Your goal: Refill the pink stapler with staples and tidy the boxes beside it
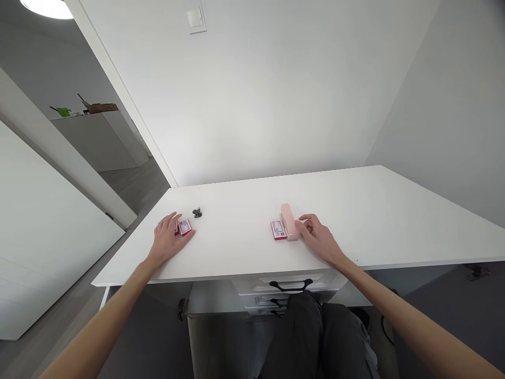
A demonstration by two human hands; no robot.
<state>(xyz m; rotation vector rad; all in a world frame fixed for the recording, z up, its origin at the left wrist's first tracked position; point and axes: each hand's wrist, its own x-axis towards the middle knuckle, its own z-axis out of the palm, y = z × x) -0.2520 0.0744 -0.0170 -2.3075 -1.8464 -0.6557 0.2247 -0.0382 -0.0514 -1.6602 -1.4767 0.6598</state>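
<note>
My left hand (169, 242) is curled around two small red-and-white boxes (184, 227), thumb along the front right and fingers at the back left. It partly hides the left one. Just behind them lies a small black object (197, 212), its kind unclear. A pink stapler (290, 221) lies toward the middle of the white tabletop (232, 231), with another red-and-white box (278, 230) close against its left side. At the stapler's right, my right hand (319, 238) has its thumb tip at the stapler's side. Its fingers are loosely bent, thumb and forefinger apart.
Below the tabletop's front edge are drawers with black handles (291, 286), just ahead of my knees (311, 337). A wall with a light switch (195, 18) rises behind. To the left, a doorway shows a cabinet (98, 142) in another room.
</note>
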